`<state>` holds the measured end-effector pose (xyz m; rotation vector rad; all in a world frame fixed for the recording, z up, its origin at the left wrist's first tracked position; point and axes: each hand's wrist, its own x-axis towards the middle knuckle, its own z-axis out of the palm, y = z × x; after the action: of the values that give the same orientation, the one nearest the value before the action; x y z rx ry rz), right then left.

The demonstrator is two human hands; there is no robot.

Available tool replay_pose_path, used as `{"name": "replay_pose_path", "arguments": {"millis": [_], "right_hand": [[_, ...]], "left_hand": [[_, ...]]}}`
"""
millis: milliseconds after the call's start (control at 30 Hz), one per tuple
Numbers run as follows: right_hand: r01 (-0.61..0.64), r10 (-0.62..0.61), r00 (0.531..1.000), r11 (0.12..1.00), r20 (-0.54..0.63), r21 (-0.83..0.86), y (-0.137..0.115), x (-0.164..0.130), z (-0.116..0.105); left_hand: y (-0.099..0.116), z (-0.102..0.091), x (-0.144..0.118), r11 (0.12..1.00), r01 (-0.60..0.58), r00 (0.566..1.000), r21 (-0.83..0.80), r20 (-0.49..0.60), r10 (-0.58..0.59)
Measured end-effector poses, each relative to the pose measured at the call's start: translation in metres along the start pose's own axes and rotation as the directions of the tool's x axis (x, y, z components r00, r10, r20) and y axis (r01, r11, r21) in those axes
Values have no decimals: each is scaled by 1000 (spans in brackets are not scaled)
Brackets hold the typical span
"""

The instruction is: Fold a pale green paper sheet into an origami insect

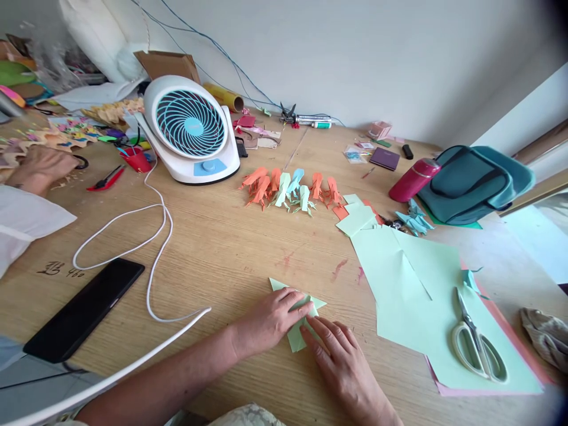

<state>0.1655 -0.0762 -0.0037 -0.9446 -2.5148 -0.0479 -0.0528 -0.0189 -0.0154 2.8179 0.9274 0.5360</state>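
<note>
The folded green paper [296, 322] lies flat on the wooden table [213, 248], just in front of me, and I have both hands on it — left hand [270, 319] pressing its top with flat fingers, right hand [341, 355] pinning its near edge, neither clenched. Right of that paper lie scissors [477, 346] on loose green sheets [412, 290]; beyond it stands a row of paper cranes [290, 189], and further back-left a white fan [190, 127].
</note>
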Motion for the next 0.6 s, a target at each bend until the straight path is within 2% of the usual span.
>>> {"name": "replay_pose_path", "arguments": {"millis": [200, 600], "right_hand": [[8, -5, 994, 1000, -106, 30, -2, 3, 8], [20, -20, 991, 1000, -135, -8, 0, 2, 9]], "left_hand": [[1, 0, 0, 1000, 6, 1000, 10, -3, -6], [2, -2, 0, 1000, 21, 999, 11, 24, -22]]}}
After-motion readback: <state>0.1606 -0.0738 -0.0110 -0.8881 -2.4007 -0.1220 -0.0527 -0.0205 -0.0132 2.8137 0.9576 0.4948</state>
